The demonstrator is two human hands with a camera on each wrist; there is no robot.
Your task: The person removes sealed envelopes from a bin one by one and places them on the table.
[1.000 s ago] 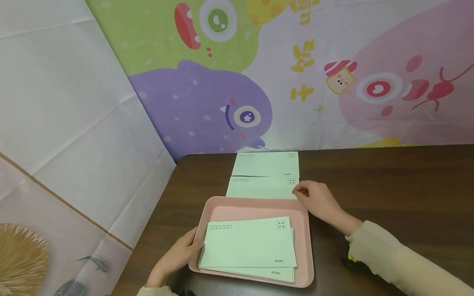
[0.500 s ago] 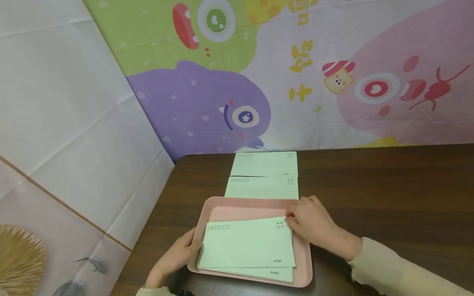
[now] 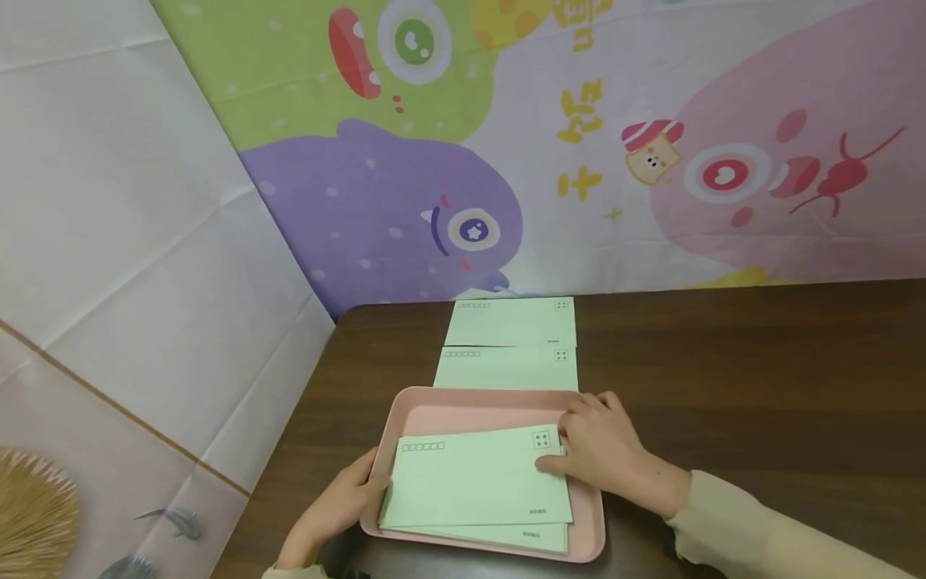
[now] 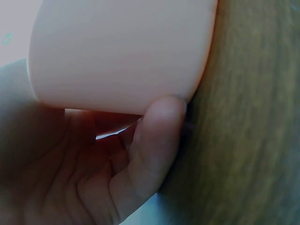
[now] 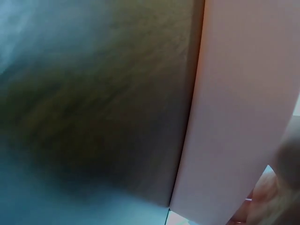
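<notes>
A pink tray holds a loose stack of pale green envelopes, the top envelope lying slightly askew over the others. At the tray's left side my left hand grips the wall, thumb over the rim; the left wrist view shows its fingers against the outer wall of the tray. My right hand reaches over the right rim. Its thumb lies on the top envelope near the printed stamp box, and its curled fingers pinch at the right edge. In the right wrist view, that hand shows only at the lower right corner.
Beyond the tray, two more envelopes lie flat in a column on the dark wooden table: a far envelope by the wall and a nearer envelope partly hidden by the tray. A cartoon-printed cloth hangs behind the table.
My right hand has moved from the nearer laid-out envelope back to the stack, and its thumb has come down onto the top envelope. The left hand keeps its grip on the tray.
</notes>
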